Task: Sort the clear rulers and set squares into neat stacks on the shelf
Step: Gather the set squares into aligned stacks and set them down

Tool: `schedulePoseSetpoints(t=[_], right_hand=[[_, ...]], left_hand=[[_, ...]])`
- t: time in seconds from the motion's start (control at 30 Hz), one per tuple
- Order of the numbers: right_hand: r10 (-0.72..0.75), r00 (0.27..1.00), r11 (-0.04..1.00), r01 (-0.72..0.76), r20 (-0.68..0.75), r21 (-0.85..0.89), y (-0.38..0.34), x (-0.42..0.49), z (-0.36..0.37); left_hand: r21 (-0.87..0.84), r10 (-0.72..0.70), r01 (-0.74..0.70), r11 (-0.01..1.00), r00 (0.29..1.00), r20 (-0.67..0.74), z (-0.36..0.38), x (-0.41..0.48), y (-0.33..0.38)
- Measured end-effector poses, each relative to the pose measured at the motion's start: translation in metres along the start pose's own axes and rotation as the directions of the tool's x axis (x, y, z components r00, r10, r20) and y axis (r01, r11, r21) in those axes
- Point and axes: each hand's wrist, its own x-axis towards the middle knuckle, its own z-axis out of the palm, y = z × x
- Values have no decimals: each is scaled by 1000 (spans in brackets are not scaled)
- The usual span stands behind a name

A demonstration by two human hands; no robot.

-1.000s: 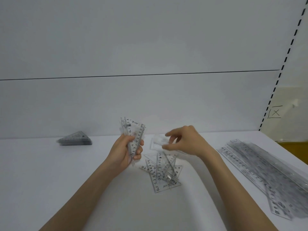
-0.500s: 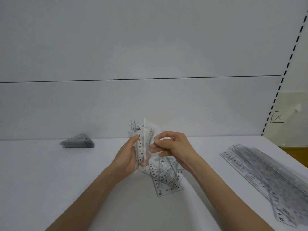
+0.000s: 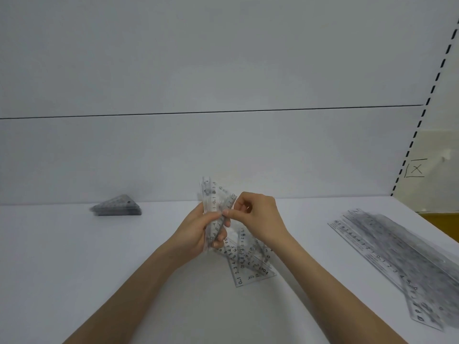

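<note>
Set squares held upright over the shelf [image 3: 99, 269], both hands on the bundle.
Long rulers [image 3: 397, 254] are laid in a stack at far right; a loose set-square pile [image 3: 250, 264] lies just below the hands; a stacked set-square pile [image 3: 116, 207] sits far left. Held bundle [image 3: 213, 207] is gripped by left hand [image 3: 196, 234]; right hand [image 3: 258, 217] fingers are pinched on its edge.
</note>
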Motion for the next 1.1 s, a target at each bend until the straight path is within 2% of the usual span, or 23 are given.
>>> schedulePoseSetpoints(t=[0.1, 0.17, 0.27, 0.33, 0.37, 0.5, 0.63, 0.73, 0.93, 1.03, 1.1], right_hand=[[-25, 999, 997, 28, 39, -74, 3, 6, -13], [-7, 994, 982, 28, 111, -185, 11, 12, -31], [175, 927, 922, -37, 331, -386, 20, 10, -54], [302, 856, 867, -64, 420, -493, 17, 4, -57], [315, 839, 857, -50, 443, -514, 16, 2, -55], [264, 871, 877, -38, 414, -478, 23, 3, -48], [242, 913, 914, -101, 327, -393, 29, 5, -47], [269, 914, 929, -162, 304, -333, 30, 4, -46], [306, 901, 911, -183, 308, -370, 29, 6, -36], [353, 876, 919, -258, 329, -297, 28, 7, -34], [344, 893, 927, -273, 291, -258, 27, 7, -36]], left_hand=[[-39, 2, -4, 999, 999, -54, -1, 0, 0], [-63, -4, -2, 998, 994, -105, -3, 1, 1], [-88, -3, -11, 996, 988, -154, -5, 3, 3], [-96, -2, -14, 995, 986, -165, -6, 3, 4], [-97, -5, -12, 995, 985, -170, -6, 3, 4], [-93, -19, 4, 996, 986, -165, -6, 5, 1], [-101, -16, 0, 995, 988, -155, -6, 5, 0], [-105, -14, -3, 994, 987, -163, -7, 4, 0], [-109, -12, -7, 994, 985, -170, -6, 4, 1], [-105, -12, -7, 994, 984, -177, -5, 3, 1], [-109, -12, -8, 994, 983, -185, -5, 3, 1]])
